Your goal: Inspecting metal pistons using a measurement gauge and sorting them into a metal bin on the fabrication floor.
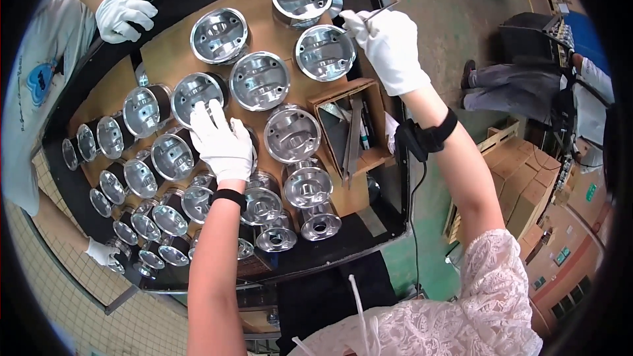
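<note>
Box of brown cardboard, open-topped (376, 112), used as landmark on the brown board surface (171, 46); long flat grey metal strips (355, 133) lean in it. Right hand, white-gloved (390, 46), beyond the box: grip pinching a thin grey metal rod (387, 8). Round silver metal piston with a holed face (325, 53) sits just beyond the box, close by that hand's fingertips; rod contact with it cannot be told. Left hand, also white-gloved (223, 138), left of the box: grip spread, fingers laid over the face of a second silver piston (196, 89). Further silver pistons (292, 133) stand in rows left of the box. Co-worker's white-gloved hand (125, 16) rests at the black edge (86, 82) of the surface, far left of the box.
</note>
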Tool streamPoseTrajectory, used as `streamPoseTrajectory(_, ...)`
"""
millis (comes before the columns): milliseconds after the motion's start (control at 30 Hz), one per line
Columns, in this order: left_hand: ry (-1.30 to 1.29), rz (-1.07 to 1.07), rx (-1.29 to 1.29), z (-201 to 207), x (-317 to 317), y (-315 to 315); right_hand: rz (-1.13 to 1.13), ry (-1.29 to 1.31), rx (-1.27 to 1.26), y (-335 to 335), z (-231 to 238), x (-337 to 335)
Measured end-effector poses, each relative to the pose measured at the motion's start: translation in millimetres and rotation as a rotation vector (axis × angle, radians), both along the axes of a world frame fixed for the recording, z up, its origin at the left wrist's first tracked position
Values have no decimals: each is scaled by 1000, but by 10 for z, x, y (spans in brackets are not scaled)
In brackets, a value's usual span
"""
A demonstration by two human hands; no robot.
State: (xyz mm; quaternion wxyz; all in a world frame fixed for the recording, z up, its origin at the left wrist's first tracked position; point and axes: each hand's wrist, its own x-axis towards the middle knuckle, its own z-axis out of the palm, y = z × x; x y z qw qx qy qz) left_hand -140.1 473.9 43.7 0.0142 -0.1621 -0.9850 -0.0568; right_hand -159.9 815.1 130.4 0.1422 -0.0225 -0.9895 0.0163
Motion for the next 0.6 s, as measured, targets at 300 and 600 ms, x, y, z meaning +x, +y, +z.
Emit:
streamPoseTrajectory(300,22,-3,-13,19,-12,0,79,188,-342,-350,25,-35)
streamPoseTrajectory(600,6,-1,-18,38,-17,22,-2,287,-300,-70,265,266)
